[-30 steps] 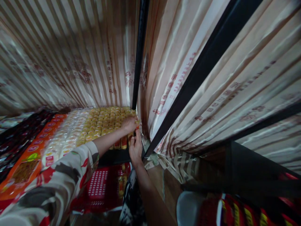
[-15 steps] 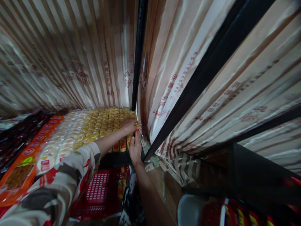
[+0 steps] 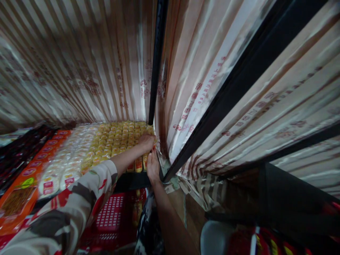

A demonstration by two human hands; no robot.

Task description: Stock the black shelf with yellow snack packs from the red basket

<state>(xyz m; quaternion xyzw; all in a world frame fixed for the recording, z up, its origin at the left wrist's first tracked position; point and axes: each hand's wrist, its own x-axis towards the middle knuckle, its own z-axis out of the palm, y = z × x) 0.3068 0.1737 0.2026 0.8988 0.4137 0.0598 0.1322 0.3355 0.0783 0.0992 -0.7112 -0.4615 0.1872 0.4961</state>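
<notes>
Rows of small yellow wrapped packets [image 3: 114,139], some with red labels on the front ones, fill the right end of a dark shelf [image 3: 134,181]. My left hand [image 3: 147,143] reaches across to the last row at the right corner, its fingers curled down round a yellow packet there. Just below, my right hand [image 3: 153,165] points upward at the shelf's end, with its thumb and fingertips closed on the front of the same row. Only a bit of red and yellow wrapping shows between the two hands; most of it is hidden.
Left of the yellow rows lie white packets [image 3: 49,186], an orange bag [image 3: 20,200] and dark red packs [image 3: 22,159]. A red plastic basket [image 3: 110,214] with yellow packets stands below the shelf. Pleated curtains [image 3: 122,53] and black posts [image 3: 155,63] close in behind and right.
Both hands stay at the corner of the shelf. My left hand has lowered slightly over the end row, and less of the packet between the hands shows. The view has shifted a little.
</notes>
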